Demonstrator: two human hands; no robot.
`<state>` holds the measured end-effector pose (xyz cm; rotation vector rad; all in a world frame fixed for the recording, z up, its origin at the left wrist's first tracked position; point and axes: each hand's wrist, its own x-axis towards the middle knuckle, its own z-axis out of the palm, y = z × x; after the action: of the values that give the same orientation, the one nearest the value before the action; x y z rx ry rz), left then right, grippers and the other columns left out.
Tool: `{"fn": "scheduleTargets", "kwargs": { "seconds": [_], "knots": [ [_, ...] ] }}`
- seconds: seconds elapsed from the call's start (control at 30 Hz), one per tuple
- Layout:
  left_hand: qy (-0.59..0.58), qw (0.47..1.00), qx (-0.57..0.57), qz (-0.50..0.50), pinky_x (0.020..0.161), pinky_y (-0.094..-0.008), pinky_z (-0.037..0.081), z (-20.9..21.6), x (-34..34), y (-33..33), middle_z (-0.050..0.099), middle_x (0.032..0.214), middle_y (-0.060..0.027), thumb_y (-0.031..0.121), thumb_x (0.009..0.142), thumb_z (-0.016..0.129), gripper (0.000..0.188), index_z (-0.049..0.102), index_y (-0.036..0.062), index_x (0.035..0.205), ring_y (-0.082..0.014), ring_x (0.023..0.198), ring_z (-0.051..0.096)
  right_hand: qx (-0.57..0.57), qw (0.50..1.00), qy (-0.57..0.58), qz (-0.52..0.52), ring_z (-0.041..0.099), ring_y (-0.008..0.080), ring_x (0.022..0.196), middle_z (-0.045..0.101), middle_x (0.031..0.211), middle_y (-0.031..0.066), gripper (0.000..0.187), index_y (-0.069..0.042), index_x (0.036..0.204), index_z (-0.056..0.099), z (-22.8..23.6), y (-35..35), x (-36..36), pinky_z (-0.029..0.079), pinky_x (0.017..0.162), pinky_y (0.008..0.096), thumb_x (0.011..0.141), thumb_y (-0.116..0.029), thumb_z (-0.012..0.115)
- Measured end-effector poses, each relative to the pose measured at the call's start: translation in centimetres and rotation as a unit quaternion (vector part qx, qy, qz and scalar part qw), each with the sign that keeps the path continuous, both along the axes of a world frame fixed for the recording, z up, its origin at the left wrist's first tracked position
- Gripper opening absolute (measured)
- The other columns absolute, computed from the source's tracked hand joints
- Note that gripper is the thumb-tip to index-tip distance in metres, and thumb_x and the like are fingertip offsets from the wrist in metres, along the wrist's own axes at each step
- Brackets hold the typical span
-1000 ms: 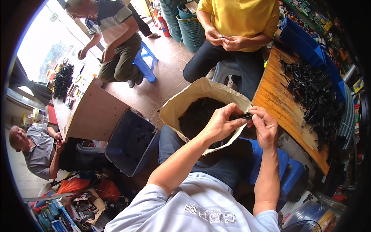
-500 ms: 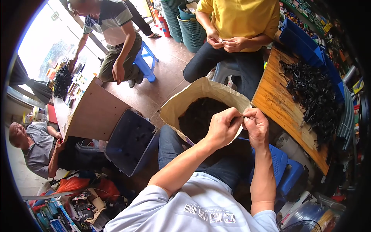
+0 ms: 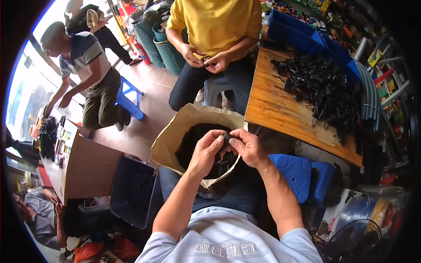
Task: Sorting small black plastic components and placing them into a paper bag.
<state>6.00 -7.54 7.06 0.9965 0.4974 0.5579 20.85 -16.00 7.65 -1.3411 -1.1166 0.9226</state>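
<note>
Both my hands meet above a large cream paper sack that stands open between my legs. Between the fingertips is a small black part, its exact kind too small to make out. My left hand pinches it from one side, and my right hand grips it from the other. Beneath them, dark small pieces fill the inside of the sack.
At right, a wooden table bears a heap of black parts and blue bins. A blue plastic stool stands beside my right arm, a dark blue tub at left. A co-worker in yellow sits opposite; others are at left.
My view has turned to the right. My hands now sit over the middle of the sack, and the black part shows between them. Another person has come into sight at the upper left.
</note>
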Motion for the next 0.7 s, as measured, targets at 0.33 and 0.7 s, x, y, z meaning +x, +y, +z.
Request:
{"fn": "scheduleTargets", "kwargs": {
  "seconds": [0.33, 0.7],
  "knots": [
    [0.169, 0.899, 0.405, 0.004, 0.068, -0.0295, 0.051, -0.3, 0.2, 0.5, 0.066, 0.082, -0.0165, 0.01, 0.087, 0.062, 0.028, 0.059, -0.0019, 0.112, -0.0188, 0.073, 0.065, -0.056, 0.993, -0.097, 0.033, 0.056, 0.0123, 0.056, 0.058, 0.068, 0.0072, 0.013, 0.001, 0.097, 0.056, 1.1, -0.4, 0.7, 0.046, 0.053, 0.0282, 0.095, -0.011, 0.051],
    [0.044, 0.987, 0.134, 0.073, 0.078, -0.0283, 0.051, -6.6, -0.8, 3.4, 0.066, 0.095, -0.01, 0.003, 0.087, 0.056, 0.026, 0.054, -0.0025, 0.112, -0.017, 0.085, 0.063, -0.008, 0.889, -0.309, -0.338, 0.064, 0.0344, 0.081, 0.064, 0.09, 0.0198, 0.026, -0.002, 0.109, 0.058, 2.2, -1.8, 7.0, 0.051, 0.068, 0.0375, 0.085, -0.012, 0.064]
  ]
}}
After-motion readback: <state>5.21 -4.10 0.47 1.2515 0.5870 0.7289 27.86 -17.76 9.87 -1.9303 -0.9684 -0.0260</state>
